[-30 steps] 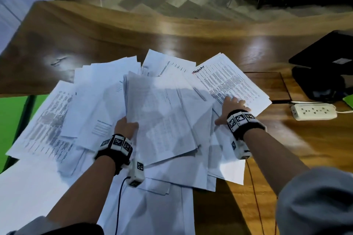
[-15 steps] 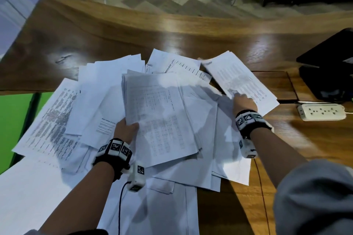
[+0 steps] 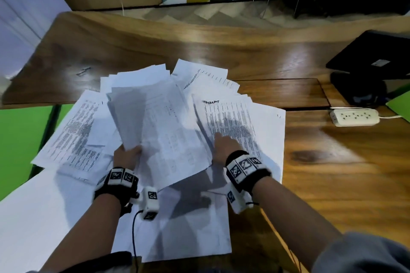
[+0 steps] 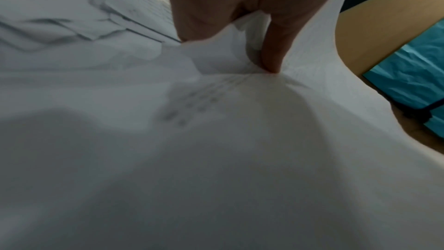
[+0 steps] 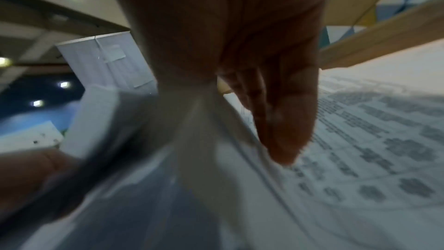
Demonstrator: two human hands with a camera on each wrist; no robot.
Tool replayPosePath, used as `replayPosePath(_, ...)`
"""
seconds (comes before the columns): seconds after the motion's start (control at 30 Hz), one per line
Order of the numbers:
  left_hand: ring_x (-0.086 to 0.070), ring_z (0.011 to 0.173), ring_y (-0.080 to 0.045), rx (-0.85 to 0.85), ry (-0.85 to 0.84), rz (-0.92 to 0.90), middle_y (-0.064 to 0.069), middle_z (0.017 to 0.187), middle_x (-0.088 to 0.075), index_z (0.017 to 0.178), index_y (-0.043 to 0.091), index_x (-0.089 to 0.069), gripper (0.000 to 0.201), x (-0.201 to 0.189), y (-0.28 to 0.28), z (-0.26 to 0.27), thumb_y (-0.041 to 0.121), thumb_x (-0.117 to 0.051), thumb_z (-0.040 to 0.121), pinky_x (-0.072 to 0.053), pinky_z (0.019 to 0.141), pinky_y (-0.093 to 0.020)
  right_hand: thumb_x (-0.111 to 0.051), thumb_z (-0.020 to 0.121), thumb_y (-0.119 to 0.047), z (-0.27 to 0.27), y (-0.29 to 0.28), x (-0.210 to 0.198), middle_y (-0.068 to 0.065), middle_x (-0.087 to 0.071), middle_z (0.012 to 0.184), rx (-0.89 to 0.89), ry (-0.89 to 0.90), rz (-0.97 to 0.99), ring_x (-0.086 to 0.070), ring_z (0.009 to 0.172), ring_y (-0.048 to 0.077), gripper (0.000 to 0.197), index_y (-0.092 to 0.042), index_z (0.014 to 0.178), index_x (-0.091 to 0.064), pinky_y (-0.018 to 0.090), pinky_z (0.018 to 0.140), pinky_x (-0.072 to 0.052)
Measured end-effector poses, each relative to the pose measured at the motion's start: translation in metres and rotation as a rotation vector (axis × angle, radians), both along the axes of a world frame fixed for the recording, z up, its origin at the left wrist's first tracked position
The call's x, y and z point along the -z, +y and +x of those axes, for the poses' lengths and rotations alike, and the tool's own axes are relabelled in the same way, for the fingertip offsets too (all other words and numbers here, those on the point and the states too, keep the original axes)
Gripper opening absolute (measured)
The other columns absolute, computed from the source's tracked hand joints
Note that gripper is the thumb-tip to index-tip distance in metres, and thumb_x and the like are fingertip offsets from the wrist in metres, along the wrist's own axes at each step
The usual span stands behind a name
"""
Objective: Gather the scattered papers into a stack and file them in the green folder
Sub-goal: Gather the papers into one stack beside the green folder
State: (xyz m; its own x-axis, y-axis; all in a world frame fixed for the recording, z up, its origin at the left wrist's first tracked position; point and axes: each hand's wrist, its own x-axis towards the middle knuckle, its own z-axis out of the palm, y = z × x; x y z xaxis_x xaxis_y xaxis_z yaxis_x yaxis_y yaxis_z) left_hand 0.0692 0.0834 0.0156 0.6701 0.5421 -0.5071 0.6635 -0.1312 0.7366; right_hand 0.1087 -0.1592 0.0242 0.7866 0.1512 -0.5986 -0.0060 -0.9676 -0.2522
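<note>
Many papers point(image 3: 159, 117) heaped mid-desk point(image 3: 332, 173). Left hand point(image 3: 127, 156) fingers grasping lifted bundle; right hand point(image 3: 225, 145) fingers pinching printed sheet point(image 3: 230, 117). Power strip point(image 3: 354, 117), black device point(image 3: 372, 68) right. Green folder unidentifiable.

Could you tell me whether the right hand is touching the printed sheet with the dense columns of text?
Touching. In the right wrist view, the right hand has its fingers on the printed sheet; the head view agrees.
</note>
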Motion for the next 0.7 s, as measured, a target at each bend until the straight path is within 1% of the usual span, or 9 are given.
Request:
replayPosePath(0.07, -0.058, 0.106, -0.040, 0.012, 0.000, 0.019, -0.032, 0.122, -0.059, 0.122, -0.009, -0.055, 0.079, -0.002, 0.000, -0.006, 0.027, -0.052, 0.052, -0.043, 0.084, -0.040, -0.064, 0.085, -0.031, -0.003, -0.008, 0.003, 0.015, -0.057, 0.126, 0.018, 0.071, 0.109, -0.058, 0.112, 0.034, 0.058, -0.006, 0.133, -0.041, 0.036, 0.082, -0.048)
replayPosePath(0.13, -0.057, 0.112, -0.044, 0.022, 0.021, 0.041, -0.032, 0.124, -0.058, 0.124, -0.009, -0.054, 0.081, -0.004, 0.004, -0.011, 0.026, -0.050, 0.051, -0.044, 0.087, -0.040, -0.064, 0.084, -0.048, -0.001, -0.031, 0.004, 0.011, -0.060, 0.126, 0.172, 0.050, 0.265, -0.059, 0.113, 0.030, 0.065, -0.010, 0.134, -0.048, 0.036, 0.093, -0.049)
replayPosePath(0.2, -0.056, 0.114, -0.044, 0.029, 0.047, 0.060, -0.032, 0.124, -0.058, 0.125, -0.009, -0.054, 0.081, -0.006, 0.007, -0.014, 0.027, -0.051, 0.052, -0.044, 0.087, -0.040, -0.062, 0.084, -0.048, 0.007, -0.066, 0.008, 0.011, -0.063, 0.123, 0.389, -0.106, 0.279, -0.059, 0.111, 0.027, 0.056, -0.013, 0.127, -0.057, 0.035, 0.097, -0.047)
replayPosePath(0.23, -0.056, 0.114, -0.044, 0.040, 0.059, 0.076, -0.032, 0.125, -0.058, 0.126, -0.008, -0.054, 0.078, -0.007, 0.009, -0.015, 0.027, -0.055, 0.056, -0.044, 0.088, -0.040, -0.062, 0.085, -0.044, 0.010, -0.082, 0.011, 0.013, -0.060, 0.125, 0.472, -0.179, 0.204, -0.055, 0.115, 0.028, 0.053, -0.012, 0.127, -0.056, 0.035, 0.099, -0.045)
replayPosePath(0.33, -0.054, 0.116, -0.044, 0.069, 0.117, 0.165, -0.031, 0.128, -0.056, 0.128, -0.007, -0.052, 0.048, -0.004, 0.013, -0.016, 0.009, -0.060, 0.083, -0.044, 0.094, -0.042, -0.063, 0.085, -0.045, 0.009, -0.110, 0.023, 0.021, -0.034, 0.146, 0.602, -0.120, -0.045, -0.032, 0.136, 0.037, 0.077, -0.008, 0.144, -0.032, 0.045, 0.109, -0.033)
replayPosePath(0.4, -0.055, 0.115, -0.044, 0.091, 0.134, 0.197, -0.030, 0.127, -0.057, 0.127, -0.006, -0.053, 0.043, 0.000, 0.016, -0.016, 0.005, -0.056, 0.086, -0.044, 0.095, -0.043, -0.065, 0.082, -0.050, 0.001, -0.107, 0.029, 0.021, -0.022, 0.152, 0.604, -0.013, -0.074, -0.023, 0.141, 0.038, 0.093, -0.006, 0.149, -0.018, 0.048, 0.113, -0.028)
replayPosePath(0.53, -0.058, 0.109, -0.041, 0.105, 0.138, 0.205, -0.028, 0.125, -0.059, 0.126, -0.004, -0.054, 0.042, 0.007, 0.017, -0.016, 0.005, -0.056, 0.086, -0.047, 0.094, -0.041, -0.064, 0.082, -0.044, -0.005, -0.076, 0.039, 0.017, -0.020, 0.152, 0.575, 0.009, 0.062, -0.023, 0.139, 0.038, 0.090, -0.010, 0.150, -0.016, 0.049, 0.109, -0.033)
replayPosePath(0.63, -0.053, 0.089, -0.028, 0.097, 0.128, 0.179, -0.027, 0.121, -0.060, 0.124, -0.005, -0.055, 0.039, 0.013, 0.016, -0.018, 0.003, -0.052, 0.087, -0.043, 0.080, -0.032, -0.065, 0.081, -0.033, -0.009, -0.051, 0.044, 0.014, -0.024, 0.142, 0.752, -0.103, 0.129, -0.027, 0.131, 0.037, 0.075, -0.010, 0.143, -0.028, 0.046, 0.098, -0.040)
replayPosePath(0.7, -0.051, 0.086, -0.027, 0.097, 0.120, 0.176, -0.028, 0.119, -0.061, 0.123, -0.004, -0.056, 0.038, 0.017, 0.017, -0.019, 0.003, -0.052, 0.087, -0.041, 0.077, -0.031, -0.065, 0.081, -0.028, -0.009, -0.045, 0.042, 0.014, -0.025, 0.137, 0.869, -0.161, 0.087, -0.027, 0.128, 0.036, 0.066, -0.010, 0.136, -0.034, 0.048, 0.095, -0.041)
